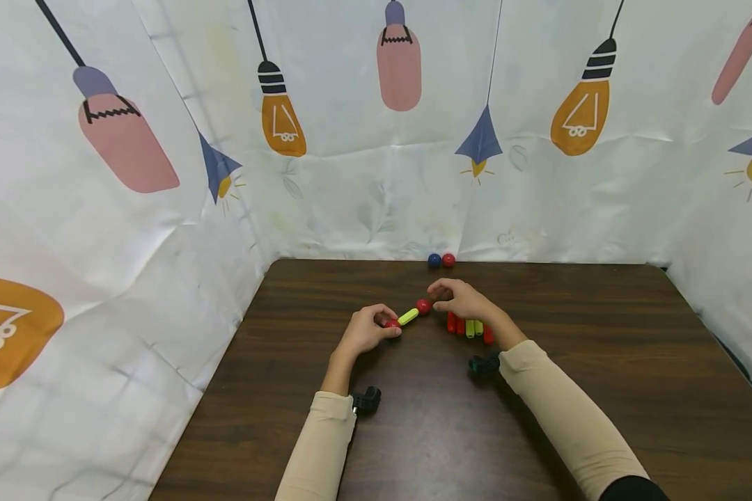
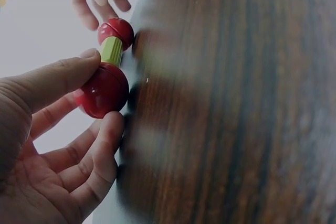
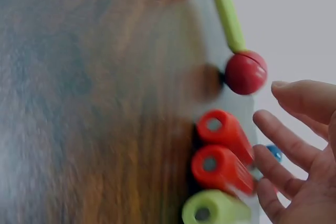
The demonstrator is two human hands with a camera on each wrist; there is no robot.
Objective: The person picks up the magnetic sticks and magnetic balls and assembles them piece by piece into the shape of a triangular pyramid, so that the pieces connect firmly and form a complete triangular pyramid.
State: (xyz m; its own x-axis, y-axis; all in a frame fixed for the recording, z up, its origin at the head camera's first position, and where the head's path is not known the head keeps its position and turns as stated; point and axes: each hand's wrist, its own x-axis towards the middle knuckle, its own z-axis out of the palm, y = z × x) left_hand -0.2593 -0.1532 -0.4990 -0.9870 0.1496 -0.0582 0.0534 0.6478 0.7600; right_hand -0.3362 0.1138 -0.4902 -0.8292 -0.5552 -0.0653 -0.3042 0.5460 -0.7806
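My left hand [image 1: 365, 331] pinches a red ball [image 2: 106, 92] between thumb and fingers, low over the table. A ribbed yellow-green rod [image 1: 408, 317] joins this ball to a second red ball [image 1: 423, 306] at its far end. Just right of that far ball, my right hand [image 1: 466, 301] hovers with fingers spread and loosely bent, apart from it and holding nothing. Below the right hand lie red rods [image 3: 223, 169] and yellow-green rods [image 1: 474, 328] in a row, with grey discs in the ends that face the right wrist camera.
A blue ball [image 1: 434, 260] and another red ball [image 1: 448, 259] sit side by side at the far edge of the brown wood-grain table [image 1: 601, 348]. Behind the table hangs a white cloth [image 1: 351, 195] printed with lamps. Dark wrist devices [image 1: 366, 401] are strapped on both arms.
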